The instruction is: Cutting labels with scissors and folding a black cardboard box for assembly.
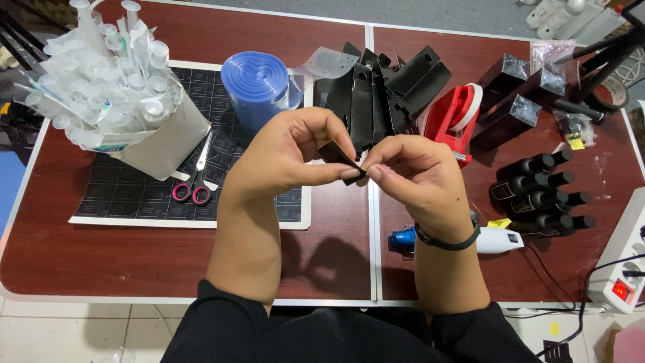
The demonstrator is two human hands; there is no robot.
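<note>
My left hand [289,151] and my right hand [413,171] meet above the middle of the dark red table [134,255]. Both pinch a small black label piece [334,152] between thumb and fingertips. The piece is tilted, with most of it hidden by my fingers. A black band sits on my right wrist. Just behind my hands lies a pile of flat black folded cartons [376,87].
A paper box of clear plastic tubes [107,81] stands at the back left, on a sheet of black labels [127,191] with pink-handled scissors [195,178]. A blue film roll [259,84], a red tape dispenser [457,111], several black bottles [537,191], wrapped black boxes [510,94], a white and blue tool [494,238] and a power strip [625,265] surround them.
</note>
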